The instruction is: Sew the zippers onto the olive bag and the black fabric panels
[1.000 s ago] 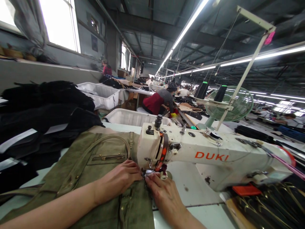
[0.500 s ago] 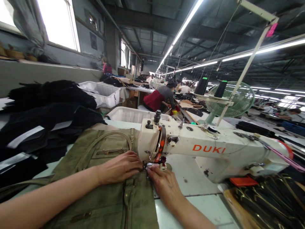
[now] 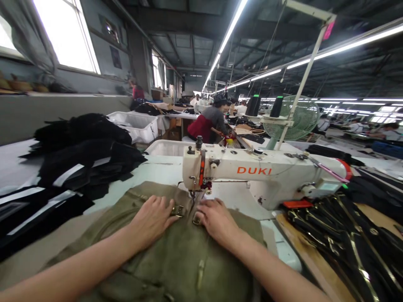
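Note:
An olive canvas bag [image 3: 176,256] with metal buckles and seams lies spread under the sewing machine [image 3: 226,163], bunched into a fold below the needle. My left hand [image 3: 153,217] rests on the cloth left of the needle, fingers stretched out and thumb apart, beside one buckle [image 3: 179,210]. On the other side of the fold, my right hand [image 3: 218,220] has bent fingers and thumb closed on the cloth next to a second buckle [image 3: 197,219]. The presser foot [image 3: 193,195] stands just beyond both hands; whether it touches the cloth I cannot tell.
Stacked black cloth pieces [image 3: 85,151] lie to the left. At right, a wooden board [image 3: 299,241] carries black straps with metal fittings [image 3: 340,239]. Behind the machine are white bins [image 3: 135,123], thread cones [image 3: 252,105], a green fan [image 3: 297,117] and a seated co-worker [image 3: 208,119].
The bag has been turned and shifted, with its cloth now spreading right of the needle too. Both hands have come back from the needle and moved apart. The camera view has shifted.

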`<state>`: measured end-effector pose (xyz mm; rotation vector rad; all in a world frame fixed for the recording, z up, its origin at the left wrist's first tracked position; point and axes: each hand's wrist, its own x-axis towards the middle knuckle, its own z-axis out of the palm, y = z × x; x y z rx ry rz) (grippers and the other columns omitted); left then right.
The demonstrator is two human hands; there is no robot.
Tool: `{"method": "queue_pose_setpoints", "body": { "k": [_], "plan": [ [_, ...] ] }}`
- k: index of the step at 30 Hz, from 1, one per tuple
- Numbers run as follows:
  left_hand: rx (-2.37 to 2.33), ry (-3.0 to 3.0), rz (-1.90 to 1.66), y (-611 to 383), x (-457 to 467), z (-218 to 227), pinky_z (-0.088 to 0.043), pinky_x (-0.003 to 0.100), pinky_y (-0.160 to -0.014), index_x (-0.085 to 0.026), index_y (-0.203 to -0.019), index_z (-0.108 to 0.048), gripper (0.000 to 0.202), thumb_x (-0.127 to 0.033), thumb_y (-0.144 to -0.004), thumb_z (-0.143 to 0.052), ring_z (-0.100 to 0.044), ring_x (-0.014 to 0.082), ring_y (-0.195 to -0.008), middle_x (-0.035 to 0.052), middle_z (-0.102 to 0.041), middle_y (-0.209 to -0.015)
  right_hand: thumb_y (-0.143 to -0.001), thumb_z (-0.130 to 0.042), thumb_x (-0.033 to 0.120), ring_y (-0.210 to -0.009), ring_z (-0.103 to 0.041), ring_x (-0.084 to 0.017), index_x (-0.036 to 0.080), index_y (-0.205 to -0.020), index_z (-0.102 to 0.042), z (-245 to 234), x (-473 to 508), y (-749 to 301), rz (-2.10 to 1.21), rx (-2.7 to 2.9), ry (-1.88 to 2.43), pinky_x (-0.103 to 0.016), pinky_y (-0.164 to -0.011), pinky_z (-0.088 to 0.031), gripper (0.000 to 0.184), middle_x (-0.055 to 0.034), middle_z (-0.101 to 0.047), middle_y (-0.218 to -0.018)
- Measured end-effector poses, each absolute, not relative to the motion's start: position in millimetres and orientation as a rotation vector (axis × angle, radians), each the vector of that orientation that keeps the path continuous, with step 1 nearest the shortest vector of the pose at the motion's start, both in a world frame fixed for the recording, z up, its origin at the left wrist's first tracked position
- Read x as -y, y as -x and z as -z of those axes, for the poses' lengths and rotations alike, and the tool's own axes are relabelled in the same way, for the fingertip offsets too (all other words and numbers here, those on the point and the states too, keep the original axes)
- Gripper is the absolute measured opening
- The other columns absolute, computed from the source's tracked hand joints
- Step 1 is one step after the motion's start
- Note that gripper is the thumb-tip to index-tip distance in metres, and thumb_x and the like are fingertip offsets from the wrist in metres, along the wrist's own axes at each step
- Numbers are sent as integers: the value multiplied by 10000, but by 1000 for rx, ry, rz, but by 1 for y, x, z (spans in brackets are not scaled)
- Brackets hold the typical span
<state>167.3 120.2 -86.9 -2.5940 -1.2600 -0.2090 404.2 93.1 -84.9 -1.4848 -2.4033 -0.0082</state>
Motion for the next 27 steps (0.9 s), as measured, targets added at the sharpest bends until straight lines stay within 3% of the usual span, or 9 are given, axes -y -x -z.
{"method": "queue_pose_setpoints", "body": {
  "k": [4,12,14,16,18,20,21,23,27],
  "plan": [
    [1311,2657,221,-163,-104,89,-485,422,-757,-208,-1380,-552,416,-353,-1042,-357,-646,303,-833,136,-636,-998,-1001,-529,348,-1326,-487,-279,152,-1389,-527,94,-64,-402,-7,2398,1474,-499,-1098,-367,434,-121,-534,-1441],
    [1129,2967,44,-135,-151,63,-479,254,-678,-378,-1430,-488,397,-400,-1059,-349,-699,210,-734,-5,-706,-784,-1009,-532,350,-1347,-455,-162,264,-1391,-533,88,-84,-437,-89,2597,1211,-351,-1138,-335,392,-24,-524,-1460],
    [1079,2974,34,-137,-145,55,-490,276,-712,-363,-1406,-524,388,-322,-1033,-424,-702,219,-756,19,-720,-847,-998,-555,349,-1355,-446,-140,294,-1383,-542,85,-91,-443,-91,2639,1171,-317,-1149,-316,389,-3,-529,-1456],
    [1054,2946,88,-142,-122,49,-494,328,-847,-282,-1406,-534,444,-158,-1000,-404,-692,238,-930,86,-709,-1065,-992,-569,334,-1352,-453,-135,325,-1363,-560,82,-93,-444,-89,2658,1175,-307,-1143,-323,371,17,-549,-1438],
    [1030,2922,163,-147,-83,47,-445,391,-996,-206,-1427,-497,529,-37,-951,-340,-609,250,-1156,147,-610,-1301,-999,-556,293,-1345,-468,-165,326,-1341,-580,80,-84,-437,-72,2633,1243,-365,-1146,-329,345,4,-570,-1417],
    [955,2940,207,-151,-38,54,-402,449,-1073,-235,-1416,-501,490,-103,-951,-420,-493,286,-1308,138,-500,-1445,-1014,-511,274,-1364,-450,-245,239,-1376,-553,82,-62,-421,-34,2538,1378,-491,-1148,-310,366,-87,-535,-1446],
    [901,2960,228,-151,-17,60,-421,462,-1066,-285,-1405,-508,442,-195,-974,-470,-498,295,-1306,106,-517,-1438,-1022,-481,284,-1379,-426,-287,176,-1406,-517,84,-48,-412,-15,2479,1449,-550,-1143,-294,400,-145,-493,-1472],
    [785,2927,330,-147,15,76,-494,504,-991,-241,-1443,-465,546,-379,-931,-593,-577,354,-1208,153,-550,-1402,-1034,-431,362,-1409,-376,-324,88,-1459,-427,92,-19,-394,3,2385,1539,-577,-1144,-280,505,-209,-407,-1517],
    [785,2873,366,-125,31,94,-546,353,-909,-299,-1530,-317,751,-10,-845,-421,-678,252,-1063,70,-666,-1255,-1030,-398,489,-1460,-291,-252,164,-1491,-389,107,13,-389,9,2389,1439,-497,-1207,-200,565,-119,-371,-1559]
  ]
}}
